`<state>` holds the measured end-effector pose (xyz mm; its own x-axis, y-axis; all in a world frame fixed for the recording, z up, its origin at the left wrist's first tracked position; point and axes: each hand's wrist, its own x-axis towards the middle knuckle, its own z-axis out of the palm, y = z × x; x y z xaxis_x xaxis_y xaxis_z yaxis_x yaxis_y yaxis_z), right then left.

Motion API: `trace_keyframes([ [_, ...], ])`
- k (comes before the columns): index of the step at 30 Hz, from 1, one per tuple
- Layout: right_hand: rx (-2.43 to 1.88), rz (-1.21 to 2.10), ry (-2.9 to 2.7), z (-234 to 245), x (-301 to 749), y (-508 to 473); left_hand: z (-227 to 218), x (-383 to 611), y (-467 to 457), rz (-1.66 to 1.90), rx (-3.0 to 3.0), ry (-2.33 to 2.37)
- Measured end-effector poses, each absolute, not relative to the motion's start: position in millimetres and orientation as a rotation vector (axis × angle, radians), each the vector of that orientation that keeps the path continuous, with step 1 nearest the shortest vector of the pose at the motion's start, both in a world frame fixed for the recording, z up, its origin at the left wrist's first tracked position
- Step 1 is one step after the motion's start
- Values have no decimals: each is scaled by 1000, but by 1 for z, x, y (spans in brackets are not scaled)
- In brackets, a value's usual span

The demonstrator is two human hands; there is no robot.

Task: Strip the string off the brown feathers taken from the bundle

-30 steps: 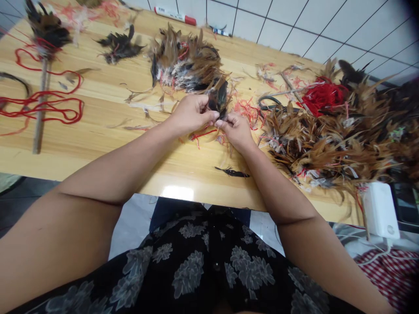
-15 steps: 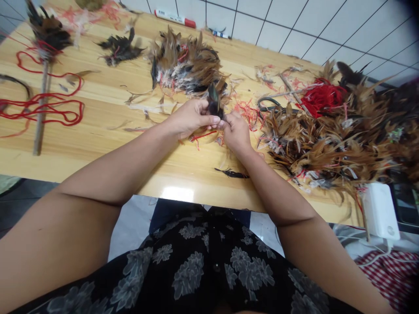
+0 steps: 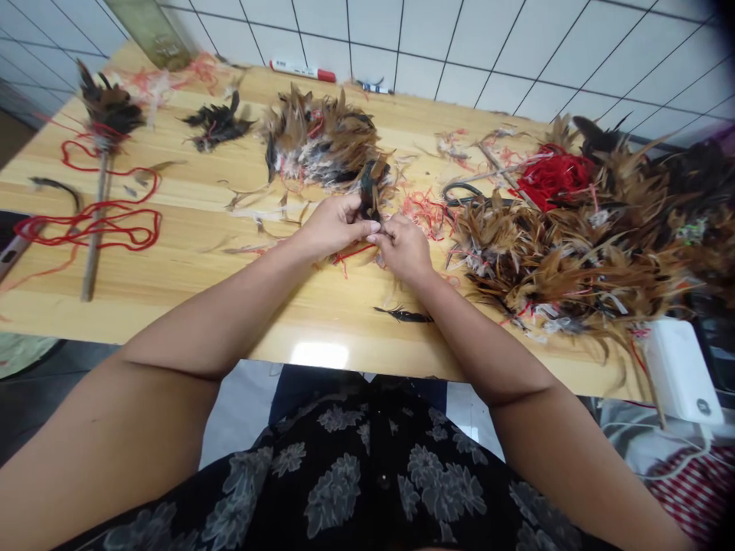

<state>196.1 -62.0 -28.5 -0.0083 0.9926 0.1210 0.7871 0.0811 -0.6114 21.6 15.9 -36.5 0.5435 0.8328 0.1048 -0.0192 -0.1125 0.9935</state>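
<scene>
Left hand [image 3: 338, 228]: thumb and fingers pinch the dark feathers [image 3: 370, 193]. Right hand [image 3: 407, 249]: fingers closed on the lower ends of the same feathers; the exact grip is too small to verify. The dark feathers are held between the hands over the tabletop [image 3: 327, 321], near the brown feather bundle [image 3: 330, 141]. Assessed risks: a slackened left pinch could let quills splay or drop; loose red strands [image 3: 425, 212], just beside the right hand, could snag among them.
</scene>
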Motion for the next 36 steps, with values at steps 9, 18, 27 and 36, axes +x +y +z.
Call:
trace_keyframes([
  [9,-1612,715,-1353,-32,202,-50,-27,-1,55,1028,1745,1024],
  [18,-1456,846,-1117,-42,208,-44,-32,15,77,958,1986,1254],
  [27,-1464,774,-1214,-52,209,-42,-21,7,67,907,2020,1334],
  [36,-1448,731,-1290,-59,214,-42,-14,-18,59,855,1709,1279],
])
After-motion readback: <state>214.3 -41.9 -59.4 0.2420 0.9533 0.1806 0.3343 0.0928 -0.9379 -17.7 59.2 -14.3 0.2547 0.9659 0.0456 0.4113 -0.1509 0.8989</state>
